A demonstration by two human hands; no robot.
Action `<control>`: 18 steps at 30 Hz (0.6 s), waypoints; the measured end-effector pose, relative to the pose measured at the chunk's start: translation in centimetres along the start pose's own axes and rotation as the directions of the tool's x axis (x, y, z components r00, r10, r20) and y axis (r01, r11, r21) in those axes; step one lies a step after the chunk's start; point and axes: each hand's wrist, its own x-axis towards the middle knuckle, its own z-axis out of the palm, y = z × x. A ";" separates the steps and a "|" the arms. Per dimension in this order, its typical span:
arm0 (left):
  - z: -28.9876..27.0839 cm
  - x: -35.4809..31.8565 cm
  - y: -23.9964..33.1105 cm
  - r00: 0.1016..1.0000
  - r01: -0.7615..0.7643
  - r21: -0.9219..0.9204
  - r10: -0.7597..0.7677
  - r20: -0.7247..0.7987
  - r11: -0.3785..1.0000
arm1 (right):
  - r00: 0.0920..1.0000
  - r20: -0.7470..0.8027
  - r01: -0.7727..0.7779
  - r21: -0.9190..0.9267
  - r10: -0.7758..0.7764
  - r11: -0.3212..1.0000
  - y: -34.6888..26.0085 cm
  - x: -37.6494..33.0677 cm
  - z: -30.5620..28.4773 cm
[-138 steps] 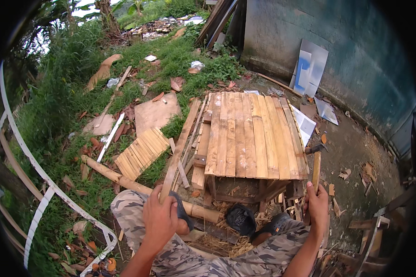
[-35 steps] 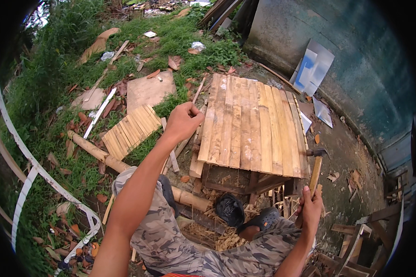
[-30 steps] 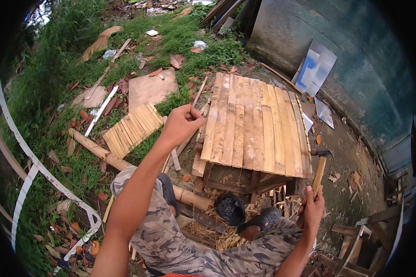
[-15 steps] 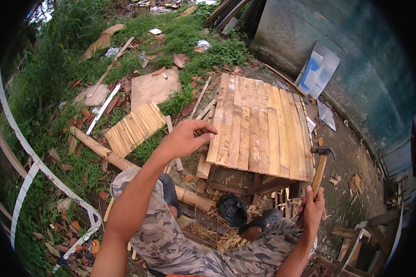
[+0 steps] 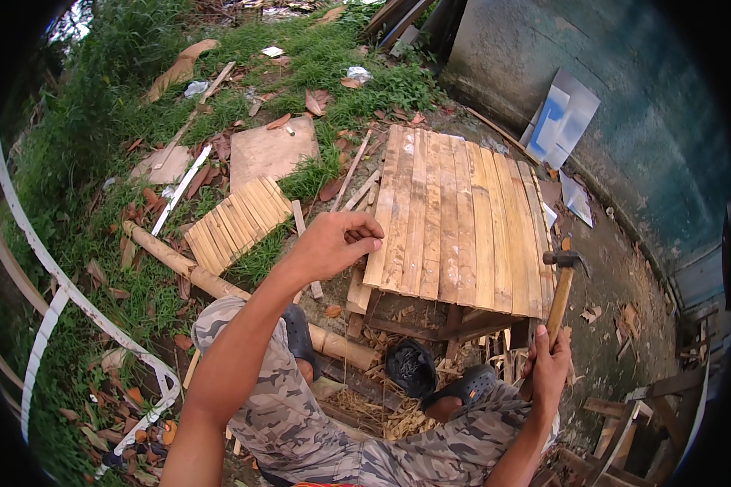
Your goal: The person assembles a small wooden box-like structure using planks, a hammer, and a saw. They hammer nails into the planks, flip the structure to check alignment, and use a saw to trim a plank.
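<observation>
hammer (image 5: 562,280), wooden handle, slatted plank roof (image 5: 463,219)

1. I see a slat panel (image 5: 237,223) lying in grass, left.
2. A bamboo pole (image 5: 179,264) lies near it.
3. Far left sits a flat board (image 5: 272,150).
4. A white sheet (image 5: 564,122) leans on the right wall (image 5: 625,89).

Pale tan slats (image 5: 463,219) streaked with grey top the wooden frame, the hammer (image 5: 559,292) pairs a dark metal head with a honey-brown handle, the trousers (image 5: 300,414) wear grey-green camouflage blotches — and the clogs (image 5: 439,377) are black, the wall (image 5: 625,89) mottled teal.
</observation>
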 end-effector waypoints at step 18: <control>-0.1 -0.2 0.2 0.996 -0.083 0.066 0.081 0.031 0.994 | 0.962 0.260 0.100 -0.068 -0.079 0.993 -4.3 -2.8 2.4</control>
